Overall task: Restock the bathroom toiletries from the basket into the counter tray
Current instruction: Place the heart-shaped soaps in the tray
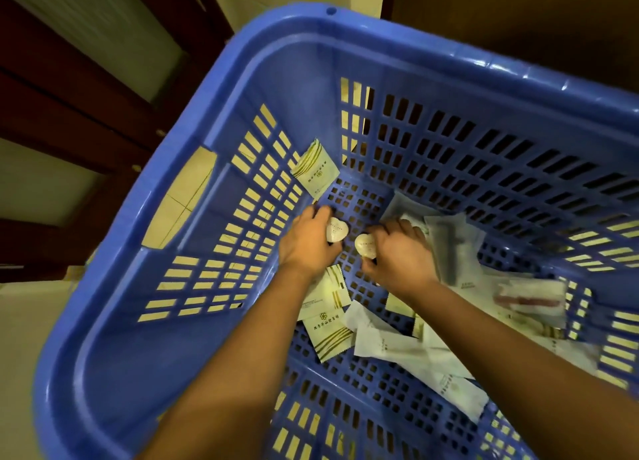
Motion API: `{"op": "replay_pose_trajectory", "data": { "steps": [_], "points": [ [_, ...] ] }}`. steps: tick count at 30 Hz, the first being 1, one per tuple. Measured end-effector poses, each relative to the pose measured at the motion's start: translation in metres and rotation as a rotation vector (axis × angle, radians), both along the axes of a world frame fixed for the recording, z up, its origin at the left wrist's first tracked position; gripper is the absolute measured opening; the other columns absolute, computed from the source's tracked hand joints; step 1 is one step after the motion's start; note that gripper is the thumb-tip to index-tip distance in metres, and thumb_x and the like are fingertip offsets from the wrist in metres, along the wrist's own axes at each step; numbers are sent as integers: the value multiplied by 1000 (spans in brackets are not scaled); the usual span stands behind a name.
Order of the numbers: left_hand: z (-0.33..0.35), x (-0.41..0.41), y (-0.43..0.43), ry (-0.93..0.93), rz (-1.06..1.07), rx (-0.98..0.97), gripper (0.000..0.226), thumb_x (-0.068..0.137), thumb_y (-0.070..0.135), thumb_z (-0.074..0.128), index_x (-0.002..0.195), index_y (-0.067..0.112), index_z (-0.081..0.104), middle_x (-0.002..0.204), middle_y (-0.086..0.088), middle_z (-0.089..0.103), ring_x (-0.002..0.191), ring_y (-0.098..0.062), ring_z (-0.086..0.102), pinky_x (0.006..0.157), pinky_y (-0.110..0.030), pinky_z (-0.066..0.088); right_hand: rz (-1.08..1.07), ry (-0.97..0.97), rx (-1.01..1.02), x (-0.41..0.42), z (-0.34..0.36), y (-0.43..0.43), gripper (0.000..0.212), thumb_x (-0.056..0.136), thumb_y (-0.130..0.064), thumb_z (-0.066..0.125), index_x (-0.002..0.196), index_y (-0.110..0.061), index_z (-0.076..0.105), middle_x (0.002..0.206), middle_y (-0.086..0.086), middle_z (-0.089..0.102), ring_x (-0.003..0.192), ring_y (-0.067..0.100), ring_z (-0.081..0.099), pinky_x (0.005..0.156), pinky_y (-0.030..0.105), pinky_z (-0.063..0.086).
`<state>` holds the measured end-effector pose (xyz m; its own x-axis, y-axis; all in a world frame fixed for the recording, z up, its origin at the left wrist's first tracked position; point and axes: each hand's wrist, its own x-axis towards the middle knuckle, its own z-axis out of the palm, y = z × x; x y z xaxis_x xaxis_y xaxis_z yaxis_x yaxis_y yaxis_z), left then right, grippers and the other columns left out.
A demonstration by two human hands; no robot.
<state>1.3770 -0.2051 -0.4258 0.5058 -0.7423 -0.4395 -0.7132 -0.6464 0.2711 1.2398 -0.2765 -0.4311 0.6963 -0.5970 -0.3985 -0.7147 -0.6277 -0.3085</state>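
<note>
Both grips down in the basket (276, 79), one soap in each.
Left grip (307, 243) curls round a heart-shaped soap (337, 230); right grip (397, 252) pinches a second soap (365, 245), the two just apart above the basket floor. Beyond the left grip a sachet (314, 172) leans on the wall; more sachets (325, 300) lie under its wrist. Right of the right grip: a clear packet (453, 248) and a red packet (529, 297), both blurred. Long packets (408, 349) lie under the right forearm.

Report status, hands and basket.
Left hand grips heart-shaped packet. Right hand grips another white packet. Both inside blue basket. Loose sachets beneath forearms, nothing blocking.
</note>
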Motion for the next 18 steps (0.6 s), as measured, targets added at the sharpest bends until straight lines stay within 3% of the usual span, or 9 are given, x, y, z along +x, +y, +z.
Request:
{"op": "replay_pose_trajectory", "data": {
  "steps": [5, 8, 10, 14, 16, 18],
  "points": [
    [39, -19, -2, 219, 126, -159, 34, 74, 26, 70, 85, 16, 40, 75, 0, 54, 71, -22, 54, 51, -33, 37, -152, -194, 13, -17, 35, -3, 47, 82, -34, 61, 124, -12, 54, 113, 11, 56, 106, 31, 54, 83, 37, 45],
    [71, -37, -5, 388, 229, -259, 39, 70, 26, 77, 78, 18, 40, 77, -2, 61, 72, -23, 60, 58, -41, 48, -281, -290, 17, -33, 75, -9, 49, 82, -32, 66, 124, -12, 53, 110, 10, 52, 94, 28, 57, 70, 34, 45],
    [104, -46, -10, 451, 266, -340, 40, 71, 30, 79, 76, 25, 40, 80, 3, 61, 75, -17, 62, 63, -38, 51, -372, -345, -8, -46, 114, -16, 47, 81, -32, 67, 122, -14, 53, 107, 5, 49, 87, 22, 55, 69, 31, 44],
    [191, -65, -22, 585, 369, -597, 38, 71, 18, 80, 77, 26, 44, 77, 9, 59, 69, -4, 57, 60, -15, 46, -501, -483, -65, -77, 202, -24, 42, 77, -19, 71, 115, -8, 58, 95, 1, 43, 79, 16, 49, 74, 32, 46],
    [240, -75, -24, 707, 397, -690, 37, 71, 6, 79, 79, 21, 46, 78, 5, 60, 66, 0, 58, 58, -11, 46, -557, -552, -72, -97, 248, -21, 40, 75, -14, 72, 112, -7, 59, 96, 3, 46, 82, 22, 55, 78, 37, 50],
    [283, -87, -24, 827, 373, -724, 36, 72, -1, 76, 83, 18, 48, 80, 3, 62, 68, 0, 60, 62, -12, 49, -612, -612, -90, -116, 289, -15, 38, 75, -11, 73, 111, -8, 61, 97, 4, 48, 84, 21, 58, 78, 29, 49]
  ]
}}
